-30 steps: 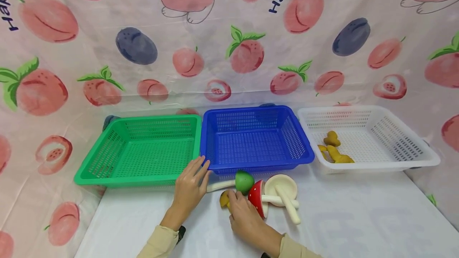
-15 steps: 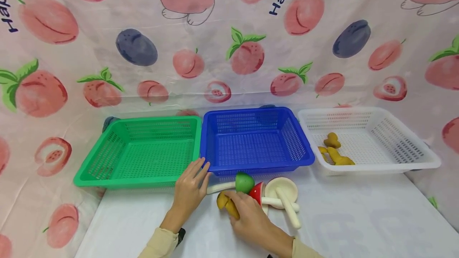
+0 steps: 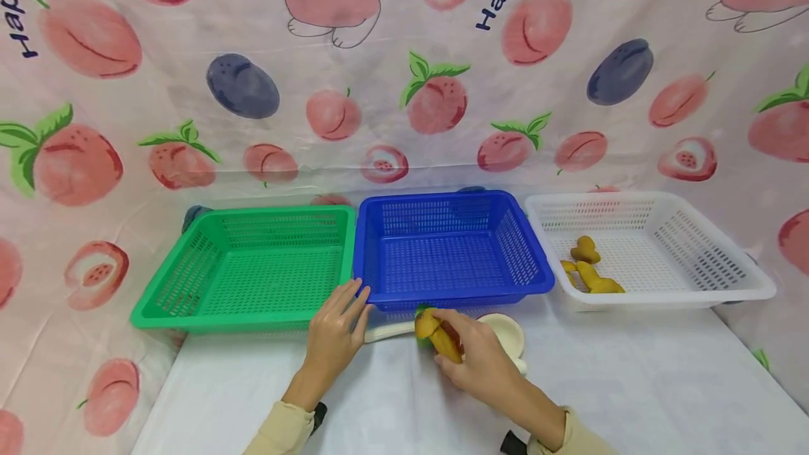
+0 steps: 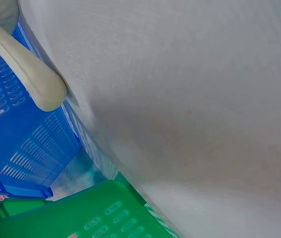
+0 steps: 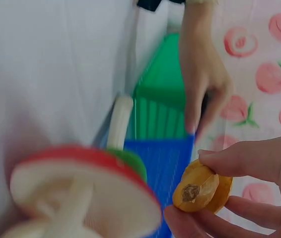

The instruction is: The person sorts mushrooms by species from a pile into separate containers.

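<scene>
My right hand (image 3: 483, 364) pinches a yellow-brown toy mushroom (image 3: 442, 341) between thumb and fingers, raised above the other mushrooms. In the right wrist view the mushroom's (image 5: 195, 188) rough dark stem end faces the camera. Behind it lies a green-capped mushroom with a pale stem (image 3: 390, 331); the cap is mostly covered. A red-capped mushroom (image 5: 115, 193) shows large in the right wrist view but is nearly hidden in the head view. A cream mushroom (image 3: 508, 335) lies partly behind my right hand. My left hand (image 3: 335, 332), fingers extended, rests at the blue basket's (image 3: 455, 297) near left corner.
To the left stands a green basket (image 3: 253, 319); a white basket (image 3: 670, 295) on the right holds several yellow-brown mushrooms (image 3: 597, 279). The three baskets stand in a row on the white-covered table (image 3: 392, 413), before a fruit-print cloth (image 3: 468, 174).
My right hand has lifted the yellow-brown mushroom off the table and carried it right, over the green and red mushrooms. The left hand has stayed in place.
</scene>
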`<state>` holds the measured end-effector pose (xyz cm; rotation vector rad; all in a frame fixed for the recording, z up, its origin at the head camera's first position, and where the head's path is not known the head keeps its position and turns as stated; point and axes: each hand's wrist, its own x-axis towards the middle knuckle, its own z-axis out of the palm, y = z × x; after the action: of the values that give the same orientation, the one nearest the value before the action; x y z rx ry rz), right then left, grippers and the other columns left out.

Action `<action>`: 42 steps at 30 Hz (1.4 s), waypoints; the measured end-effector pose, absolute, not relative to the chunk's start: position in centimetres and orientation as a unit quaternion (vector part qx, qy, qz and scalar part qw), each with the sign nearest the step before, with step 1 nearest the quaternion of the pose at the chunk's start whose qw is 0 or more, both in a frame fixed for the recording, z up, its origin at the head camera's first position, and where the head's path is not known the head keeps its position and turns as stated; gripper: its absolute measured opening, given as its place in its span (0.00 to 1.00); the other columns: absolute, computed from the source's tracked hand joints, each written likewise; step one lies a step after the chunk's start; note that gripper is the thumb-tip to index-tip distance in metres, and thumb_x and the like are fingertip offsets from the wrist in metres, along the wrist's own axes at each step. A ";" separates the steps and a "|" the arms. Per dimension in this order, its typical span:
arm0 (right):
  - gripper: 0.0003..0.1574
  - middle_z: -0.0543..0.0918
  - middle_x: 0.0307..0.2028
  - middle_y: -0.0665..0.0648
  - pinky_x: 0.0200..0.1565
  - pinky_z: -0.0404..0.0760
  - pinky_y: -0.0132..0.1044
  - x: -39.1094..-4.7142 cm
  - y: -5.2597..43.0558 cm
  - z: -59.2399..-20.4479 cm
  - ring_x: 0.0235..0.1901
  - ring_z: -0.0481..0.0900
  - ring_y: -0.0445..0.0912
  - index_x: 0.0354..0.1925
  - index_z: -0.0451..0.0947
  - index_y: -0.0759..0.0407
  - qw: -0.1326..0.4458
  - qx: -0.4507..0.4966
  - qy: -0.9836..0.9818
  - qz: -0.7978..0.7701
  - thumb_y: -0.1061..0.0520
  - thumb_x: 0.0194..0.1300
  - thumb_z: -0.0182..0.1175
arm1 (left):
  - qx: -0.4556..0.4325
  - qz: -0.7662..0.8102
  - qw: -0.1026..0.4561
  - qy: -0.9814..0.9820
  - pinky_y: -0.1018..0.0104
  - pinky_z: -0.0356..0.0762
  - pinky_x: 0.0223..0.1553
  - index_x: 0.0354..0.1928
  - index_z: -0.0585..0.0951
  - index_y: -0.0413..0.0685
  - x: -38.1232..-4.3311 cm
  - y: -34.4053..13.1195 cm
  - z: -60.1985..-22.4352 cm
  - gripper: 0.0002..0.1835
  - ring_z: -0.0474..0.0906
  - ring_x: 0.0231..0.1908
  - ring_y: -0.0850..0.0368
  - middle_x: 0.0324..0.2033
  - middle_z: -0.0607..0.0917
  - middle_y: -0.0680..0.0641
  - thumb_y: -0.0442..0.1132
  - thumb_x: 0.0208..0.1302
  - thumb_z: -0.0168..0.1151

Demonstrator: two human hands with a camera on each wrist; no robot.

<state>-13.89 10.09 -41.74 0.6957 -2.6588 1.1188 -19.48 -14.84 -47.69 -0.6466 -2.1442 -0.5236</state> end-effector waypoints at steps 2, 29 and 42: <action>0.38 0.82 0.40 0.54 0.31 0.81 0.29 -14.2 10.9 -41.3 0.34 0.77 0.42 0.55 0.73 0.62 0.079 0.221 -0.893 0.384 0.67 0.44 0.73 | -0.257 -0.210 0.410 -0.850 0.50 0.76 0.54 0.46 0.84 0.35 -19.5 -14.8 -47.7 0.18 0.79 0.50 0.41 0.48 0.82 0.37 0.34 0.51 0.69; 0.37 0.81 0.37 0.61 0.29 0.84 0.36 -17.5 21.6 -37.9 0.35 0.80 0.51 0.55 0.73 0.66 0.175 0.198 -0.904 0.335 0.71 0.44 0.72 | -0.261 -0.224 0.426 -0.837 0.45 0.77 0.51 0.44 0.84 0.33 -19.2 -14.9 -47.6 0.16 0.79 0.48 0.40 0.46 0.83 0.35 0.34 0.54 0.66; 0.35 0.82 0.37 0.68 0.27 0.85 0.44 -18.8 26.0 -37.5 0.31 0.82 0.57 0.52 0.73 0.67 0.184 0.168 -0.919 0.307 0.70 0.43 0.72 | -0.264 -0.225 0.427 -0.835 0.47 0.77 0.52 0.44 0.84 0.33 -19.4 -14.4 -47.8 0.16 0.80 0.48 0.39 0.46 0.83 0.35 0.34 0.54 0.66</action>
<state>-18.79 26.00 -37.47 0.4723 -2.5901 0.8653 -19.38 -14.35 -47.82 -0.6585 -2.0877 -0.5615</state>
